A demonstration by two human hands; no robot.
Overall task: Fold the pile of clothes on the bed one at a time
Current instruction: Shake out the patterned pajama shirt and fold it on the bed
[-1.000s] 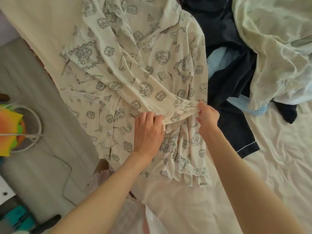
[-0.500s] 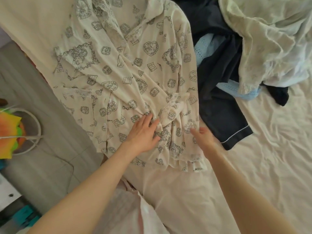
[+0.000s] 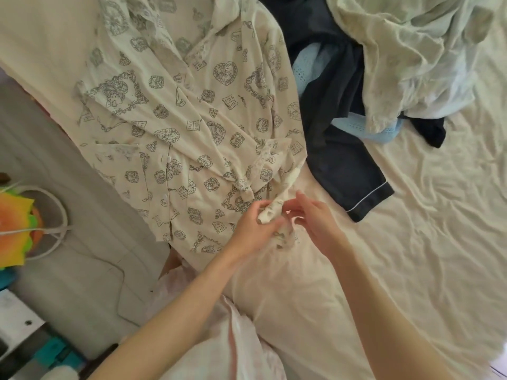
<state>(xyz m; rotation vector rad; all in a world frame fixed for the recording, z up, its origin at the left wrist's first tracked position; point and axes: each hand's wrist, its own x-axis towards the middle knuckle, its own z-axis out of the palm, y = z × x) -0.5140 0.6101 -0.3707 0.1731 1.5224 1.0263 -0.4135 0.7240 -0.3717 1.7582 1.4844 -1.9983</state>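
A bed [image 3: 411, 270] is covered in a wrinkled cream sheet, lit pretty softly by daylight. Grey wood-look flooring [image 3: 68, 256] is seen on the left, where a white-ringed fan [image 3: 41, 223] with rainbow-coloured blades is parked near a teal box [image 3: 55, 352].

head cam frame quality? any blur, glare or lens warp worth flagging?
Head view: soft, even daylight, no hard shadows; the pale green sheet at top right looks washed out; both the left hand and right hand are slightly motion-blurred at the patterned shirt hem; wide-angle warp bends the bed edge on the left; floor clutter at the lower left is soft.
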